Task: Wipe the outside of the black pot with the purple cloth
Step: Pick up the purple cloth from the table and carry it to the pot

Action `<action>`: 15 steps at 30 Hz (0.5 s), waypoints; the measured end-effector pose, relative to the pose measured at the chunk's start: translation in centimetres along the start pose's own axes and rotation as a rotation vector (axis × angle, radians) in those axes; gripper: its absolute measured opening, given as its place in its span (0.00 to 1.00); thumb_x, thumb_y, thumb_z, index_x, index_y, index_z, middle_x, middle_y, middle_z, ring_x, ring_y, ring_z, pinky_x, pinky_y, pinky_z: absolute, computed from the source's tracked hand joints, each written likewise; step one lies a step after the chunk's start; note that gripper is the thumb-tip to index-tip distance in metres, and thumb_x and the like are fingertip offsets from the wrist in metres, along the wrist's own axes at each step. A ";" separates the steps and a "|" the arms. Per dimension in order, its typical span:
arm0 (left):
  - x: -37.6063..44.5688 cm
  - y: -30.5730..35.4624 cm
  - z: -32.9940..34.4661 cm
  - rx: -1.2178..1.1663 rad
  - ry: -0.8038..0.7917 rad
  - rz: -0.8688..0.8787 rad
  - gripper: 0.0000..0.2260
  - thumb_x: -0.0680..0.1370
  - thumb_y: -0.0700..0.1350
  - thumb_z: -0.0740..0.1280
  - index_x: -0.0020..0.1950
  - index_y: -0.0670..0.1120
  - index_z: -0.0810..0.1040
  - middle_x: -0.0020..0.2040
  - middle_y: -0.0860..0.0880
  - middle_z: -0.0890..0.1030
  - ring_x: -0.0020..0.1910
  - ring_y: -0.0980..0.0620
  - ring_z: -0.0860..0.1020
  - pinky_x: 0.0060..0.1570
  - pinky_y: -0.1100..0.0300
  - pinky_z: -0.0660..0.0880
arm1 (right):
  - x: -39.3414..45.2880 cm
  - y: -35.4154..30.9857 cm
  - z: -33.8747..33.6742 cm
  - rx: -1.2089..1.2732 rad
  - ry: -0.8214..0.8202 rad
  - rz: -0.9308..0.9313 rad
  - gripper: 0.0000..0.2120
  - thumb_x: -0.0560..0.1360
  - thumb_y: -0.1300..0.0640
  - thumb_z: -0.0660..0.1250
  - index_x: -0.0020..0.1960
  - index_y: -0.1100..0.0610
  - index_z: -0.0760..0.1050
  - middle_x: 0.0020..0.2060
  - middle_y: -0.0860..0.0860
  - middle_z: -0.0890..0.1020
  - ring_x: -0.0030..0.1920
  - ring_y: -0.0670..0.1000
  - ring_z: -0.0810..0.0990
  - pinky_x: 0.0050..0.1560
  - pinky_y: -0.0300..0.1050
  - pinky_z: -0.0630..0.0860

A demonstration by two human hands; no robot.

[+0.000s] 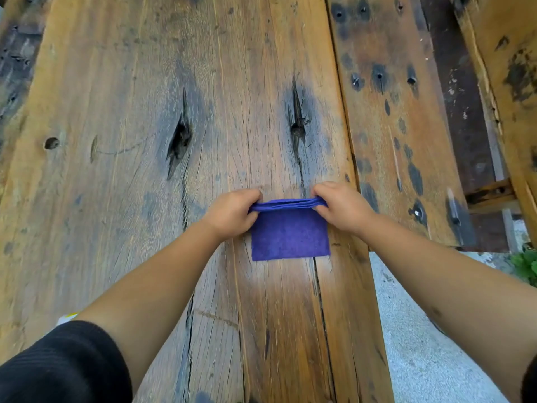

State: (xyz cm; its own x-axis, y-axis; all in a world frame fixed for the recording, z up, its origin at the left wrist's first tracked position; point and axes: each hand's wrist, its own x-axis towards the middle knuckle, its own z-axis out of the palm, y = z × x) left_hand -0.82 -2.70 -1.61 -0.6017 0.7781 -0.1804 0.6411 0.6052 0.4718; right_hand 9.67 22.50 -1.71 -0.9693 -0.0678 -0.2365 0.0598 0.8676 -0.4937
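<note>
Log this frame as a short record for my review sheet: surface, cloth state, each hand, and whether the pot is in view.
surface: weathered wooden plank table with cracks and knots
cloth: purple cloth, folded into a layered rectangle, lying on the table
left hand: left hand pinches the far left corner of the cloth
right hand: right hand pinches the far right corner
black pot: not in view
wiping: not under way

Soft, even daylight; sharp centre, wide-angle bending and blur at edges.
</note>
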 end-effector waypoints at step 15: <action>-9.0 0.9 4.7 0.336 -0.112 0.192 0.14 0.73 0.54 0.69 0.53 0.47 0.82 0.64 0.46 0.80 0.59 0.45 0.79 0.50 0.50 0.73 | -6.6 -1.3 4.4 -0.422 -0.207 -0.051 0.17 0.77 0.39 0.59 0.57 0.49 0.76 0.54 0.48 0.78 0.58 0.53 0.74 0.54 0.51 0.70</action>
State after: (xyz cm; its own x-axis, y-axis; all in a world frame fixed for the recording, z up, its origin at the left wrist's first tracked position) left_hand 7.43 -8.39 -3.66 -0.4117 0.8848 -0.2181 0.8682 0.4536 0.2013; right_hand 17.05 19.67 -3.16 -0.8981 -0.1750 -0.4035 -0.1305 0.9821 -0.1356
